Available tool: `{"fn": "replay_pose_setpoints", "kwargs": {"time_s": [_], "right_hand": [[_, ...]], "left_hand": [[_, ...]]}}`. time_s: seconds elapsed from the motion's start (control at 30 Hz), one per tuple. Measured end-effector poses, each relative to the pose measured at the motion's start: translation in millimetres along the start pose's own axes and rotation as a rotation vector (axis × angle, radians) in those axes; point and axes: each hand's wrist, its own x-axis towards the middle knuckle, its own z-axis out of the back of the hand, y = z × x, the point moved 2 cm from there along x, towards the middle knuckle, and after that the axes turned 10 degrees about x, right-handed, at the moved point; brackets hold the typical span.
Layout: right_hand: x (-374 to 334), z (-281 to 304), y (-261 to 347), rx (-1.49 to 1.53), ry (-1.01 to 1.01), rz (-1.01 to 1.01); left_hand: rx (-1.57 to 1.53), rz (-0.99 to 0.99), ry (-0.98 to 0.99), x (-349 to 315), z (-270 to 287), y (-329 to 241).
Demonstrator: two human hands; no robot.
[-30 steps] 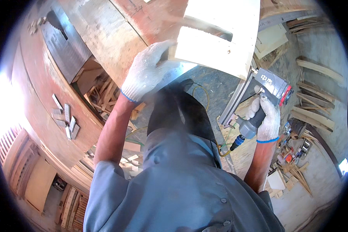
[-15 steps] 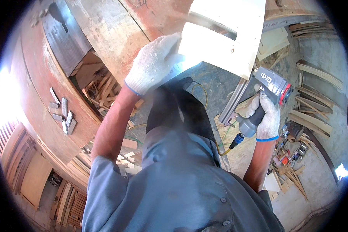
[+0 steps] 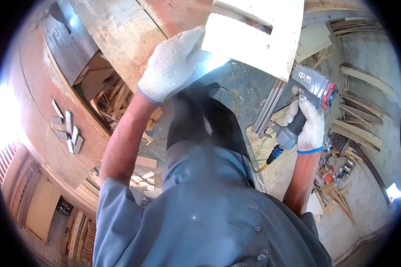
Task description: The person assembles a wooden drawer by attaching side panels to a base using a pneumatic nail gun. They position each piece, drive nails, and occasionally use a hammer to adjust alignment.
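Air nailer [image 3: 313, 83] is at the near right corner of the pale wooden panel [image 3: 245, 42], right hand [image 3: 310, 127] wrapped round its handle; left hand [image 3: 169, 66] stretches forward to the panel's left edge, grip unclear.

Your grey nail gun [image 3: 315, 88] bears large white characters [image 3: 305, 77] above smaller ones [image 3: 308, 82]; tiny marks [image 3: 315, 18] line the grey strip [image 3: 332, 17] beyond it.

- Worn on the head, the camera looks steeply down.
- The shirt [image 3: 200, 213] is nearest, left hand [image 3: 170, 66] and right hand [image 3: 309, 124] farther out.
- Its wide, round view takes in the table [image 3: 109, 29].
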Motion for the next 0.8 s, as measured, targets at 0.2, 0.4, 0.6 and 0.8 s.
{"fn": "replay_pose_setpoints", "kwargs": {"time_s": [0.2,0.4,0.6,0.8], "right_hand": [[2.6,12.2,-7.5,-0.118,-0.001,0.033],[-1.5,17.8,-13.8,-0.116,-0.011,0.035],[-13.4,26.9,-17.9,-0.125,0.029,0.065],[-29.6,66.8,-33.2,-0.227,-0.089,0.133]], "left_hand": [[0.0,-0.004,-0.002,3.3,-1.0,5.3],[0.008,-0.016,-0.016,9.9,2.3,5.5],[-0.049,-0.063,-0.06,9.8,11.2,13.9],[-0.084,-0.052,0.023,13.9,12.7,9.3]]}}
